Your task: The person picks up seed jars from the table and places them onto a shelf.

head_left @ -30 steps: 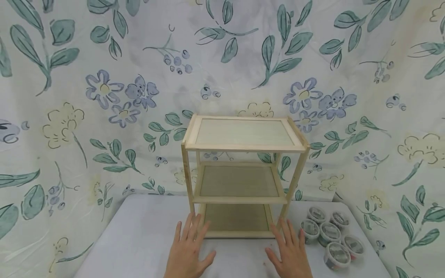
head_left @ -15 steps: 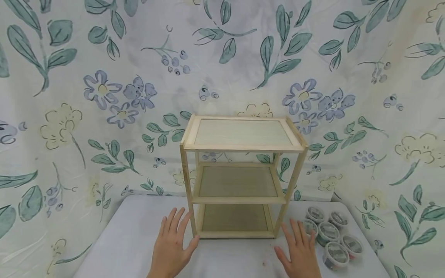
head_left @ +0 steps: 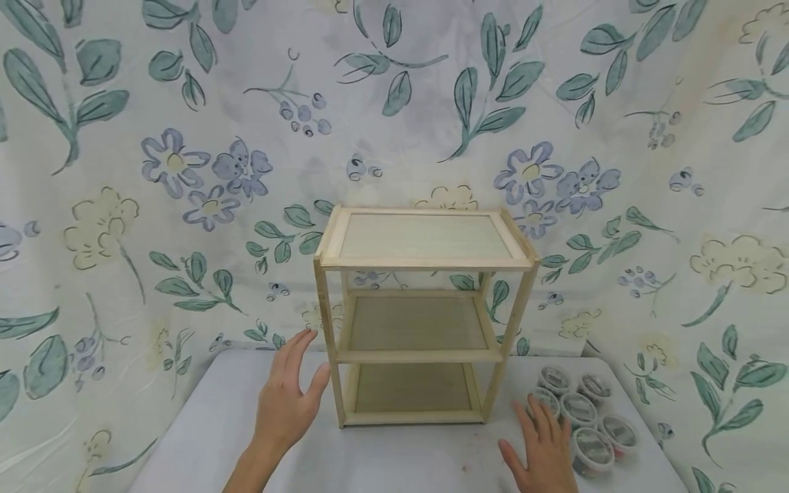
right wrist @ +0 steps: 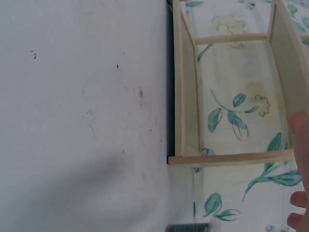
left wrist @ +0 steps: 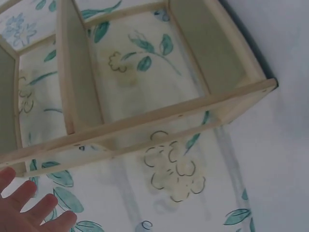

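A three-tier wooden shelf (head_left: 419, 356) with pale framed panels stands upright on the white table. My left hand (head_left: 288, 397) is raised at the shelf's left side, its fingers extended and holding nothing. In the left wrist view the fingertips (left wrist: 41, 208) show just below the shelf's side rail (left wrist: 145, 118). My right hand (head_left: 542, 445) is over the table to the right of the shelf, fingers spread. It overlaps the nearest of several small lidded tubs (head_left: 579, 409) in the head view. The right wrist view catches only part of this hand (right wrist: 301, 150) beside the shelf frame (right wrist: 231, 158).
The white table (head_left: 203, 424) carries small reddish specks in front of the shelf. Behind it hangs a floral curtain (head_left: 394, 171) that also runs along both sides. The tubs sit clustered near the table's right edge.
Both hands were in front of the shelf's lower corners. The left hand has moved left and up beside the shelf; the right hand has moved right towards the tubs. The head view shifts slightly.
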`<control>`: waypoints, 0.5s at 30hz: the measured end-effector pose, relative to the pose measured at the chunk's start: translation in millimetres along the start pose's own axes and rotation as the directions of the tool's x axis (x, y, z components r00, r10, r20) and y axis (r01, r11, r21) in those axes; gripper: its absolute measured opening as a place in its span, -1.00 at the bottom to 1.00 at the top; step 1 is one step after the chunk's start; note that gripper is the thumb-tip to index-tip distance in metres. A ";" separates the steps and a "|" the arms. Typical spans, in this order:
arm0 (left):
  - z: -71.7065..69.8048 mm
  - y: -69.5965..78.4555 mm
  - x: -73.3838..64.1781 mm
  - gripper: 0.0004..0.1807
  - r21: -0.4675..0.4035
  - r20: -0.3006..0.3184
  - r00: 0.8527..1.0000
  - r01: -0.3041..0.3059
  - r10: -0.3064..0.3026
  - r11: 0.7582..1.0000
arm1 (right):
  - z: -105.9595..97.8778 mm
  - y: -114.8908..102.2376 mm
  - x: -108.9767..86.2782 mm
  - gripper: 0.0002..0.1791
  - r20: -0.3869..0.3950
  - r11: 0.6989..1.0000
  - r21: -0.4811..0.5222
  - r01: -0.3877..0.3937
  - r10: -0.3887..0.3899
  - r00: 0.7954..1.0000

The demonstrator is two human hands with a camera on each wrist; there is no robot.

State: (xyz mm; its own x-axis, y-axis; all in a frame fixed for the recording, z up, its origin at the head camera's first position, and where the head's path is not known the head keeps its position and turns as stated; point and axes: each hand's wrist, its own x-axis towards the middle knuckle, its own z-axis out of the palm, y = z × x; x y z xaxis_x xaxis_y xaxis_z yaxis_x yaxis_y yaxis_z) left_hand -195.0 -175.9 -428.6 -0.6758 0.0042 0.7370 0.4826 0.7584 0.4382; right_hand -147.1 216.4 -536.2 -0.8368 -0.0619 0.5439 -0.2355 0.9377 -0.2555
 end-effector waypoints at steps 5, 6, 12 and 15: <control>-3.0 8.1 19.1 -0.42 -0.114 0.039 0.998 0.058 -0.054 0.992 | -1.7 11.2 -6.4 -0.33 -0.080 1.000 0.018 -0.012 0.013 0.997; -2.8 9.4 22.2 -0.42 -0.133 0.044 0.997 0.064 -0.059 0.989 | -2.7 13.6 -7.6 -0.33 -0.099 1.000 0.019 -0.013 0.015 0.995; -0.2 13.7 35.1 -0.44 -0.230 0.066 0.994 0.102 -0.089 0.968 | -5.3 33.1 -13.3 -0.21 -0.232 0.998 0.054 0.019 -0.006 0.973; -0.4 14.9 41.6 -0.46 -0.275 0.093 0.988 0.143 -0.121 0.951 | -7.0 42.2 -16.5 -0.13 -0.277 0.997 0.070 0.012 0.008 0.961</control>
State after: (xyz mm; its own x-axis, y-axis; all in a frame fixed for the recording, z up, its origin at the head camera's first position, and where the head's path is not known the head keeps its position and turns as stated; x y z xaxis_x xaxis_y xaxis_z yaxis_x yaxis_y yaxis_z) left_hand -215.6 -164.7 -391.2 -0.7781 -0.0275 0.6275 0.5157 0.5424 0.6632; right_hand -139.8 259.3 -550.3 -0.6690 0.0427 0.7420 -0.2793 0.9108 -0.3042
